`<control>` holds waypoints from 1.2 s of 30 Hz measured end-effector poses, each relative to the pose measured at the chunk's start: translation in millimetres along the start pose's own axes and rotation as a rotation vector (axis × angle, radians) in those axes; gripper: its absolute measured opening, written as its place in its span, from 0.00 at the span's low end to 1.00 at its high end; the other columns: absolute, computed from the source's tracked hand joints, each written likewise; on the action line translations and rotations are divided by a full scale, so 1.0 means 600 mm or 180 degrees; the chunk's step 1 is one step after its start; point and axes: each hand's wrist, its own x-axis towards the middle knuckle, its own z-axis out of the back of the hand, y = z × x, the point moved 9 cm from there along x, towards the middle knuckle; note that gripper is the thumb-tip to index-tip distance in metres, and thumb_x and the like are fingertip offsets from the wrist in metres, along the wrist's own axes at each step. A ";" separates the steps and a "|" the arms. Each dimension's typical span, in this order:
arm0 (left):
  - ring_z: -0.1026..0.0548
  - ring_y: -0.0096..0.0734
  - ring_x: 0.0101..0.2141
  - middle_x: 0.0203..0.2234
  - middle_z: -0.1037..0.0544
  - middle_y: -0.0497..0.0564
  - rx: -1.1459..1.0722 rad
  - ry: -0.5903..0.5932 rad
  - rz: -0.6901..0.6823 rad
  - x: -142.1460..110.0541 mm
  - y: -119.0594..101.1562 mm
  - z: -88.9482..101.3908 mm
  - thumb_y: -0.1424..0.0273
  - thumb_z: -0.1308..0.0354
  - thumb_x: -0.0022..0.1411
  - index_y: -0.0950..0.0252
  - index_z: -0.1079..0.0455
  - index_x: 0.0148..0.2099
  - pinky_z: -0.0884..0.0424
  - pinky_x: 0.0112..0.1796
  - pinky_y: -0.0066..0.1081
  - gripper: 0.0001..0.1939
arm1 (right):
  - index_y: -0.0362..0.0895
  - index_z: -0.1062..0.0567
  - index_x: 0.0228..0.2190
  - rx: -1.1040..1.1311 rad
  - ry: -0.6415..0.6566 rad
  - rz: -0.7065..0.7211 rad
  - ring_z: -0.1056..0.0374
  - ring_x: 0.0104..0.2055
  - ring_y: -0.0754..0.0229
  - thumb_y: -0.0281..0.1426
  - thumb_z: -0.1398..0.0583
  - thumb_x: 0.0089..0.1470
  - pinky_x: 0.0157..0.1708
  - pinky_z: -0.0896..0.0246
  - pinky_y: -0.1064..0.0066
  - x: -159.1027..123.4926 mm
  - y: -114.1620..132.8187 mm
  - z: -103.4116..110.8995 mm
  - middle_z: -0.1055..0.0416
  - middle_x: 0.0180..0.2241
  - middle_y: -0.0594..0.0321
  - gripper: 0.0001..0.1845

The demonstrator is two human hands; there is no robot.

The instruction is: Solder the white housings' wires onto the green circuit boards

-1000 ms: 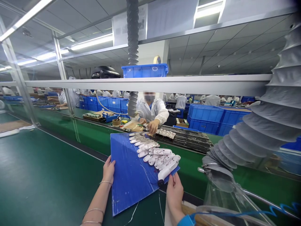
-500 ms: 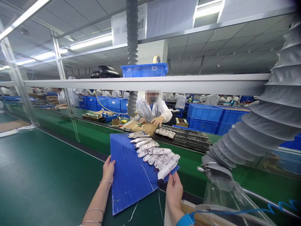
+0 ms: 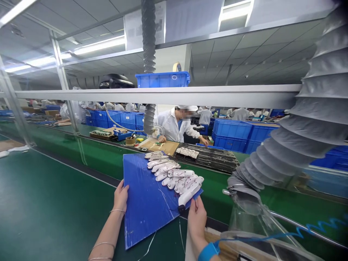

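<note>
The blue plastic board (image 3: 144, 203) is held out over the front edge of the green tabletop (image 3: 67, 210), carrying a crowded row of white plastic housings (image 3: 171, 173) along its far right side. The left hand (image 3: 121, 196) grips the left edge, thumb near the upper face; its other fingers are largely hidden. The right hand (image 3: 197, 215), below a blue wrist strap (image 3: 208, 251), pinches the right corner between thumb and fingers, just beside the nearest housing with its black end (image 3: 181, 208). The board looks thin, light and fairly stiff, though its smooth, scuffed face would probably let the hollow-looking shells slide if it tipped. With the load crowded to the right, that corner likely feels heavier, so a hold on opposite edges, fingers well underneath, seems soundest. The shells appear rigid, but the thin dark wires (image 3: 178, 173) trailing over them look easy to snag or pull, so each is better taken by its white body. Whether the board's underside also rests on anything is hard to tell, since the board itself covers that area.
</note>
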 end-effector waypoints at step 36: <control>0.20 0.33 0.45 0.49 0.21 0.57 0.0019 0.0056 0.0313 -0.015 -0.001 -0.006 0.79 0.45 0.69 0.67 0.34 0.64 0.24 0.52 0.42 0.23 | 0.34 0.32 0.61 -0.0028 0.0092 -0.0103 0.31 0.59 0.45 0.49 0.48 0.55 0.57 0.36 0.59 -0.003 0.002 -0.002 0.27 0.55 0.43 0.41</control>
